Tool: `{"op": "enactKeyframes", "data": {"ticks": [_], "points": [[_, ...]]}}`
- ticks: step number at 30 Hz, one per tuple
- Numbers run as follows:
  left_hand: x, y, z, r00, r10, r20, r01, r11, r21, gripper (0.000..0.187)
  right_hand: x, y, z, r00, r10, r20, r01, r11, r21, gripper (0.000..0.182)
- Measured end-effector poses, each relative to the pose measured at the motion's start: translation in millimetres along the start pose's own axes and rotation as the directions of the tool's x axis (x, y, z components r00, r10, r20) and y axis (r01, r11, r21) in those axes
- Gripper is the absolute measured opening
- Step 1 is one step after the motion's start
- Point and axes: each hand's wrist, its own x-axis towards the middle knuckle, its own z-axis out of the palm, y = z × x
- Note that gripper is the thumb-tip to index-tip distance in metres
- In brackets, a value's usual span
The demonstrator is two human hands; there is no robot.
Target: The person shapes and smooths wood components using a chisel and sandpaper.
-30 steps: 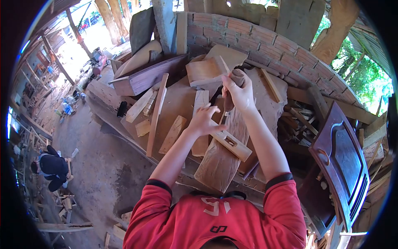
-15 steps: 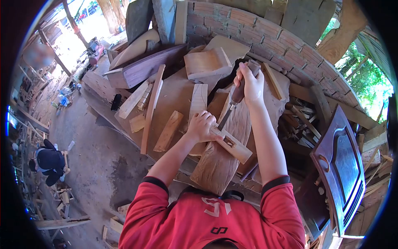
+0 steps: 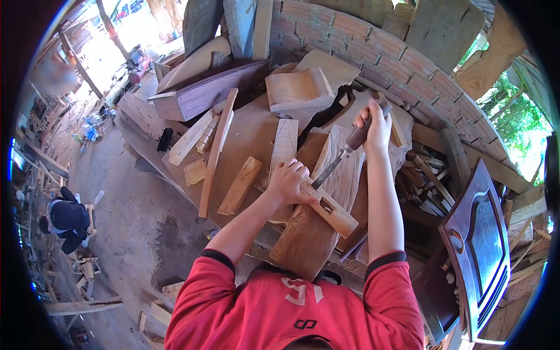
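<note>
My left hand (image 3: 290,184) is closed on the upper end of a short wooden block (image 3: 335,216), which has a slot cut in it and lies across a thick curved piece of wood (image 3: 303,239). My right hand (image 3: 376,127) grips the dark handle of a chisel (image 3: 331,169). The chisel slants down to the left, and its blade tip meets the block close to my left thumb. Left of my left hand, a pale board (image 3: 284,143) lies on the large wooden slab.
Loose wood strips (image 3: 217,153), a hollowed wooden piece (image 3: 298,88) and a purplish box (image 3: 216,93) lie on the slab. A brick wall (image 3: 373,52) curves behind. At right leans a dark panel door (image 3: 478,245). A person in a dark cap (image 3: 67,216) is low at far left.
My right hand has moved slightly right and down with the chisel, which now leans further over. The view has shifted a little; my left hand still holds the block.
</note>
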Motion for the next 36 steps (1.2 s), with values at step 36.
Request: {"op": "enactKeyframes", "data": {"ticks": [36], "points": [[0.6,46.7,-6.8,0.986,0.043,0.161,0.018,0.933,-0.358,0.074,-38.5,-56.2,-77.5,0.988,-0.106,-0.116,0.124,0.98,0.156,0.022]]}}
